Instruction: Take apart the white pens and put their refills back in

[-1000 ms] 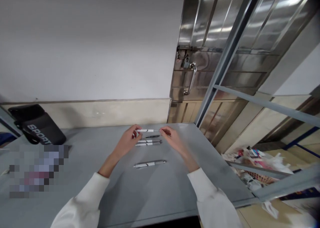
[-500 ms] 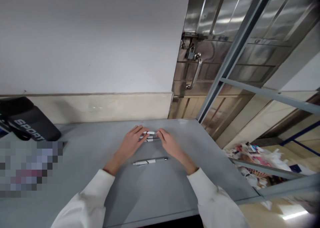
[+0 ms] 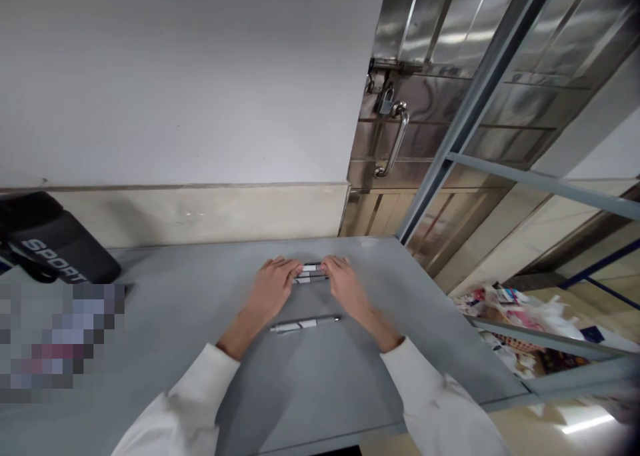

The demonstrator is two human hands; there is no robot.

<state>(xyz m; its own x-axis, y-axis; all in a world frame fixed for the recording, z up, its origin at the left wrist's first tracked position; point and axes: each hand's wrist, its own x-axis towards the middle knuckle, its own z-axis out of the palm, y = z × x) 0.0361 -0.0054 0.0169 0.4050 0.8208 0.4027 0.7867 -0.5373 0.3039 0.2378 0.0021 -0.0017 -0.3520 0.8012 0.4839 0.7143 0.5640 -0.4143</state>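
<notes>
Several white and grey pens [image 3: 311,274] lie side by side near the back of the grey table, their ends partly covered by my hands. My left hand [image 3: 274,284] is closed on the left ends of these pens, thumb and fingers together. On the other side my right hand [image 3: 343,283] pinches their right ends. Closer to me, a single white and grey pen [image 3: 306,324] lies on the table, slightly slanted, with neither hand touching it.
The grey table [image 3: 175,349] meets a wall behind. A black case marked SPORT [image 3: 75,243] stands at the left, beside a blurred-out item [image 3: 55,336]. A metal frame post [image 3: 450,149] rises at the right, with bagged goods [image 3: 525,309] on a shelf beyond.
Both hands have shifted slightly right relative to the view, and my left fingers have curled in more around the pen ends. The view has moved a little.
</notes>
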